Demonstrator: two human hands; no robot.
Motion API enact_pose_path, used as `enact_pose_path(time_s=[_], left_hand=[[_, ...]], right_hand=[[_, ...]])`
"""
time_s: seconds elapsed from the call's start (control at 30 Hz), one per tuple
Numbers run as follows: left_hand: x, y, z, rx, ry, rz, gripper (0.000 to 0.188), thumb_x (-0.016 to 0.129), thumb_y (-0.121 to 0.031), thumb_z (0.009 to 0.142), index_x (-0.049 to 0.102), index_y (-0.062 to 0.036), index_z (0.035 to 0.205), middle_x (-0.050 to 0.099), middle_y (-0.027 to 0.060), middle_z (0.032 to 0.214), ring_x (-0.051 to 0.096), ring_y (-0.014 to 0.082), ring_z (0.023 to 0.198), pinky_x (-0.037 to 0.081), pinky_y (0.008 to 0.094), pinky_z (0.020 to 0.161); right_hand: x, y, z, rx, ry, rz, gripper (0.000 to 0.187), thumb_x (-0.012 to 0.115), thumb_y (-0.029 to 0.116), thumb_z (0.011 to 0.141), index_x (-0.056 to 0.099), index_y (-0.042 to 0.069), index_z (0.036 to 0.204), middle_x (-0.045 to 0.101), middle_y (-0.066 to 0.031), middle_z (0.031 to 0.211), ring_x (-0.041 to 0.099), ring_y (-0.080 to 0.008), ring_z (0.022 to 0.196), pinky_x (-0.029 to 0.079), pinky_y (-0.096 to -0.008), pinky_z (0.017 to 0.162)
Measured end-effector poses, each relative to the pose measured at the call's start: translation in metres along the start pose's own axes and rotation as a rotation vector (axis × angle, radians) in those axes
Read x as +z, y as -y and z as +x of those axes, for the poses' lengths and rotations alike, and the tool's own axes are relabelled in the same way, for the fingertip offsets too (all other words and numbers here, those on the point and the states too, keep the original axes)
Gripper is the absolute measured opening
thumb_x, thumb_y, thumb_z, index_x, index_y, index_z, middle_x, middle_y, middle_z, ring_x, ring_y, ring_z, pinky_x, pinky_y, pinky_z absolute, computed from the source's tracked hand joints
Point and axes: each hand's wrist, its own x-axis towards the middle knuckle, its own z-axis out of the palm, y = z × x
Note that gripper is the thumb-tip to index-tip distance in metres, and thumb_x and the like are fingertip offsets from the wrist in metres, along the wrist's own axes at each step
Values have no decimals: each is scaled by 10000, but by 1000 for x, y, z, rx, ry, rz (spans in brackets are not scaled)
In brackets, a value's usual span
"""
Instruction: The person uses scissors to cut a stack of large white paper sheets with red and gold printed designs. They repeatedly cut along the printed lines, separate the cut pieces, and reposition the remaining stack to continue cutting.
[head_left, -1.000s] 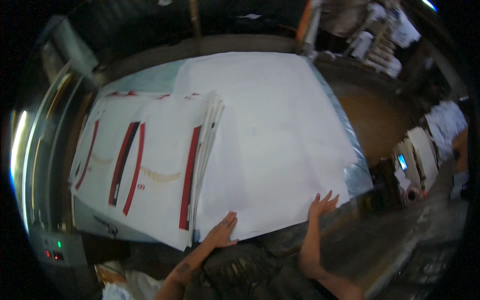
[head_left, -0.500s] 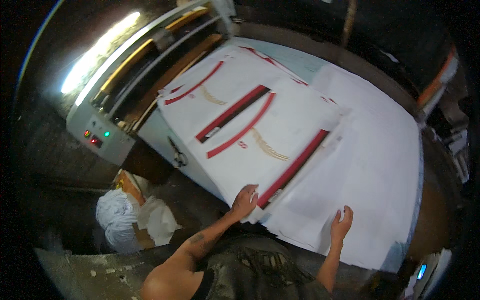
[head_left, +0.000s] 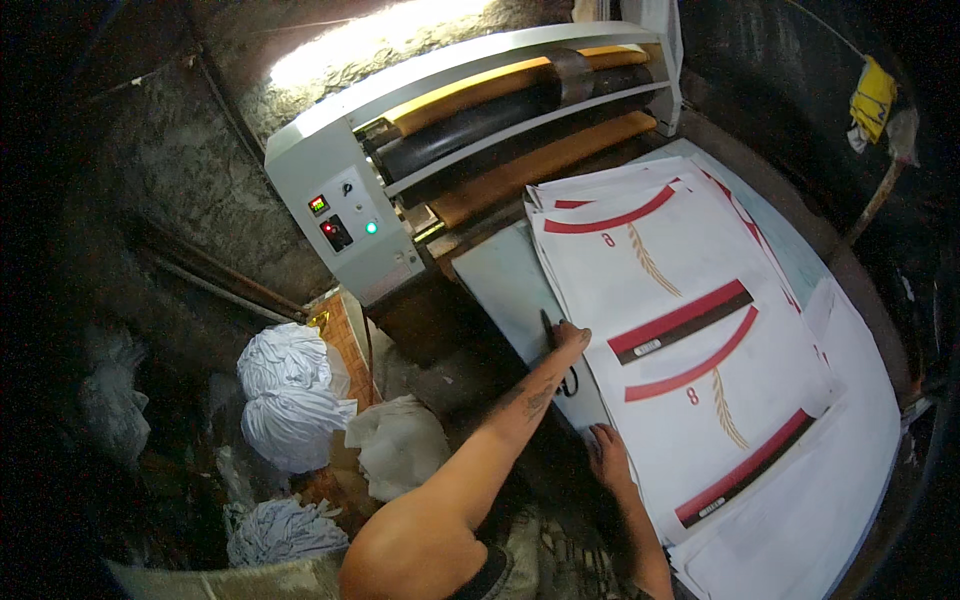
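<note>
A stack of white sheets (head_left: 670,290) printed with red bands, dark stripes and gold feather shapes lies on the pale blue table (head_left: 500,275). My left hand (head_left: 572,338) is at the sheets' left edge, its fingers bent in; what they grip, if anything, is hidden. Under that arm lie black scissors (head_left: 571,384), the blade showing on one side and a handle loop on the other. Lower along the same edge, my right hand (head_left: 608,458) rests with curled fingers, their tips partly hidden.
Beyond the table's left end stands a grey roller heat press (head_left: 350,235) with lit indicators and black and orange rollers. Bundles of white cloth (head_left: 290,390) lie at the left beside a brown box (head_left: 350,340). Plain white paper (head_left: 840,450) covers the table's right side.
The view has swung left, bringing more of the press and cloth in. Both hands have moved from the sheets' near end to their left edge, the left one reaching the scissors.
</note>
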Motion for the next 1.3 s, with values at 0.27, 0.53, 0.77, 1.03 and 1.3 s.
enact_pose_path(time_s=[0.27, 0.53, 0.77, 1.03, 1.3], left_hand=[[52, 31, 58, -114, 98, -35, 255, 716, -148, 678, 583, -11, 847, 644, 157, 730, 632, 287, 684, 509, 391, 630], [16, 21, 57, -327, 392, -835, 399, 752, -137, 765, 507, -26, 1059, 622, 156, 949, 597, 236, 860, 506, 390, 709], [-16, 0, 40, -691, 961, -1116, 348, 583, -92, 923, 477, -31, 1249, 560, 124, 1177, 580, 249, 1047, 497, 402, 908], [-21, -3, 23, -683, 1202, -1153, 325, 548, -143, 954, 456, -52, 1252, 522, 112, 1260, 533, 265, 1154, 446, 464, 1002], [-36, 2, -9, -823, 1257, -989, 252, 547, -128, 952, 447, -18, 1157, 553, 146, 1143, 555, 311, 1116, 474, 445, 986]], right_hand=[[86, 8, 106, 63, 18, -166, 402, 661, 184, 831, 535, -8, 1160, 532, -219, 1166, 509, -391, 1069, 436, -465, 892], [107, -6, 145, 311, 39, -300, 361, 629, 210, 810, 493, 8, 1076, 583, -187, 1004, 605, -348, 917, 513, -447, 762], [91, 6, 119, 612, 273, -130, 275, 640, 205, 811, 553, -2, 970, 627, -213, 900, 634, -378, 832, 513, -468, 744], [38, 63, -24, 1109, 73, 589, 447, 765, 426, 770, 535, 43, 759, 489, -64, 628, 442, -156, 621, 381, -355, 568], [117, 114, -2, 1197, -517, 822, 574, 669, 592, 798, 622, 26, 882, 564, -26, 717, 502, -124, 674, 413, -320, 586]])
